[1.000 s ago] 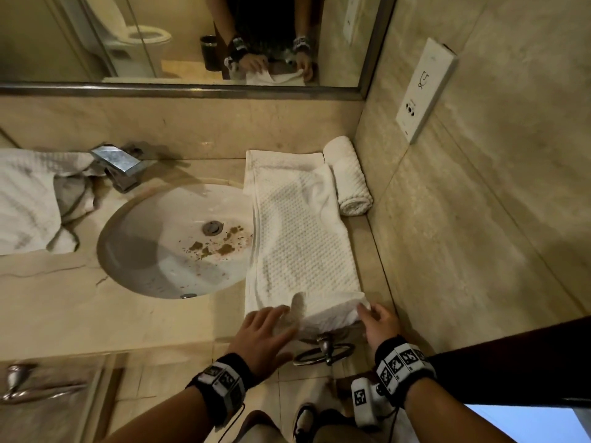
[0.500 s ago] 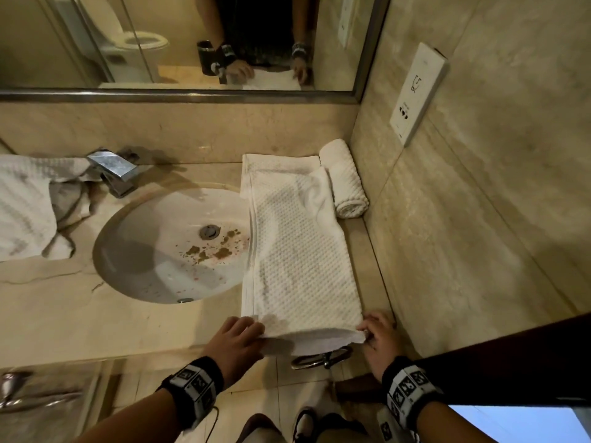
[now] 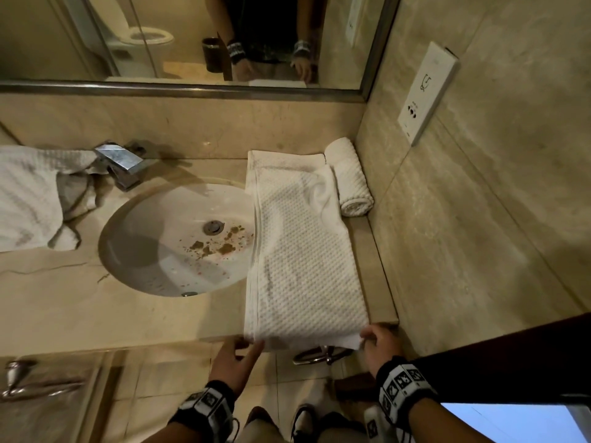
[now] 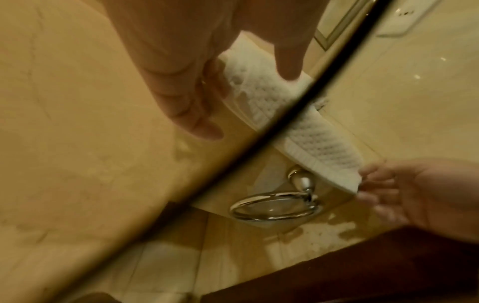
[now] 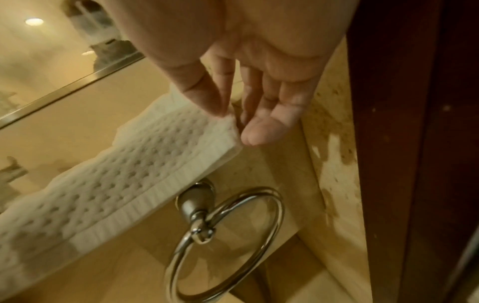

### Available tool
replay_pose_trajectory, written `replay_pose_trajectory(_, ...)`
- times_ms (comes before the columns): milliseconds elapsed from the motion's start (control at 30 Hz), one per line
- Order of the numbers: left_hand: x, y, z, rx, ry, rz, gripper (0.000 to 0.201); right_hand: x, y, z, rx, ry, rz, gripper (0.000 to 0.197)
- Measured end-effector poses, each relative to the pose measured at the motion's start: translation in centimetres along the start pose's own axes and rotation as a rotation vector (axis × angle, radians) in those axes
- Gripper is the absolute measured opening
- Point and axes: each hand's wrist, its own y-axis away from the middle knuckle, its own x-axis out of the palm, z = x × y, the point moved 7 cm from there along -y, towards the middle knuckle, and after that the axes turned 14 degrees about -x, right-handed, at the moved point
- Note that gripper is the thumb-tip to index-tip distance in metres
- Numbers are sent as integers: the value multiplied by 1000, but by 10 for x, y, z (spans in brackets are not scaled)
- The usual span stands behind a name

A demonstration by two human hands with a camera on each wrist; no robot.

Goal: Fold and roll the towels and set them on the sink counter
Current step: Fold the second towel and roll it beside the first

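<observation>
A white waffle towel [image 3: 307, 251], folded into a long strip, lies on the sink counter [image 3: 128, 318] right of the basin, its near end hanging over the front edge. My right hand [image 3: 372, 338] pinches the near right corner between thumb and fingers [image 5: 234, 126]. My left hand [image 3: 246, 345] is at the near left corner with fingers fairly straight; its thumb [image 4: 289, 65] touches the towel [image 4: 318, 143]. A rolled towel [image 3: 350, 177] lies against the right wall. A crumpled towel [image 3: 28, 196] sits at the far left.
The basin [image 3: 153, 251] holds brown stains near its drain, with a chrome faucet [image 3: 123, 161] behind. A metal towel ring [image 3: 316, 354] hangs below the counter edge. A wall socket plate [image 3: 425, 91] and a dark wooden panel [image 3: 511, 362] are on the right.
The near end of the strip, turned up a second ago, now lies flat and hangs over the edge. My left hand moved off the top to the left corner.
</observation>
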Motion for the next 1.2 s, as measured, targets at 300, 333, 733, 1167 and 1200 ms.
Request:
replay_pose_trajectory(300,27,-12,1,-229,298,91,62,22,3,-15,223,-417,-128,28)
replay_pose_trajectory(333,28,-9,-1,-186,276,62,54,24,2,-18,221,-418,-116,24)
replay_pose_trajectory(733,13,27,-31,124,292,-90,32,9,10,-8,150,-576,-226,35)
replay_pose_trajectory(1167,5,18,-53,70,322,302,35,4,4,8,183,-890,-114,39)
replay_pose_trajectory(1200,6,19,-56,103,230,317,43,5,2,8,176,-888,-99,35)
